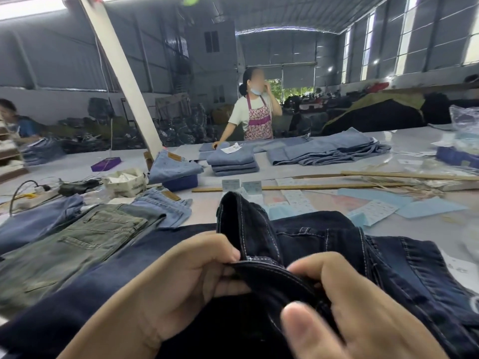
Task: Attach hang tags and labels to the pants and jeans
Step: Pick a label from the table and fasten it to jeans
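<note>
Two hands at bottom centre: left hand [181, 278] and right hand [344, 307] both pinched the white-stitched waistband of one dark navy denim jeans [324, 244], spread across the lower frame on the grey table [77, 168]. One olive-green pair of pants [85, 237] lay lower left; one stack of three folded light-blue jeans [234, 163] sat at centre.

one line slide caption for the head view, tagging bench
Both hands, left and right, pinch the waistband of dark jeans at a table strewn with paper tags.
</note>
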Demonstrator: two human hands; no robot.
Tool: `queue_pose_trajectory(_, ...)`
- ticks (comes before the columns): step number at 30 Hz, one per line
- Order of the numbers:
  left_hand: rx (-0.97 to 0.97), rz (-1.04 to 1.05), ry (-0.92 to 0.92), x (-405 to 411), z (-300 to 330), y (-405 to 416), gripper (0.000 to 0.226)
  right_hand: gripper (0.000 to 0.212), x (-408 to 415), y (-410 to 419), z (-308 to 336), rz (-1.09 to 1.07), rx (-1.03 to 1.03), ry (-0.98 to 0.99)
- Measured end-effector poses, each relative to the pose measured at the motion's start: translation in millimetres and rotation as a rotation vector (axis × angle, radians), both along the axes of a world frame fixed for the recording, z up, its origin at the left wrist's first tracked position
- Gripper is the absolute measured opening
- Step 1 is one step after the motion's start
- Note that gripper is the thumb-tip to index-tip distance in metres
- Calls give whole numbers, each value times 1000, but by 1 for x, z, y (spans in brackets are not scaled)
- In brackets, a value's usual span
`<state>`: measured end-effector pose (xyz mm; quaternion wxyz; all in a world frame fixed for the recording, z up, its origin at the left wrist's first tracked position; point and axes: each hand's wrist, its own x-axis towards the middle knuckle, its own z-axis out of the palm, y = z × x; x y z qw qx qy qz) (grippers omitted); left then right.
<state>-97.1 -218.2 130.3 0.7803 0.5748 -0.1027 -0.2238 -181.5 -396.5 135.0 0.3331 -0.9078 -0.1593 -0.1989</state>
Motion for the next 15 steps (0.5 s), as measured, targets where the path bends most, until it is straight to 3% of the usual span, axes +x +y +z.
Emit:
queue_pose_trajectory(1,-1,-2,-22,-2,-4,2,55,61,-2,0,-10,-28,46,-26)
queue_pose_trajectory(3,42,16,-73,-6,-7,1,36,68,-1,-9,-2,12,172,112)
queue_pose_trajectory(4,70,36,-96,-6,-8,-1,35,66,-3,-5,14,67,96,165)
queue_pose_trajectory(5,108,56,-118,-5,-7,-3,37,21,2,-12,10,109,114,204)
queue_pose_trajectory(6,160,75,-155,-4,-9,-4,37,59,4,-20,18,97,131,161)
queue_pose_trajectory(7,211,88,-175,-4,-8,-6,33,83,8,-18,29,102,32,200)
queue_pose_trajectory(9,309,104,-217,-10,1,-14,20,32,15,-27,37,57,121,201)
queue_pose_trajectory(10,353,121,-227,-13,5,-18,23,22,17,-27,41,95,113,256)
queue_pose_trajectory(13,532,135,-222,-23,17,-32,53,18,22,-24,40,162,123,256)
queue_pose_trajectory(15,560,121,-240,-34,24,-36,59,10,18,-20,38,208,173,249)
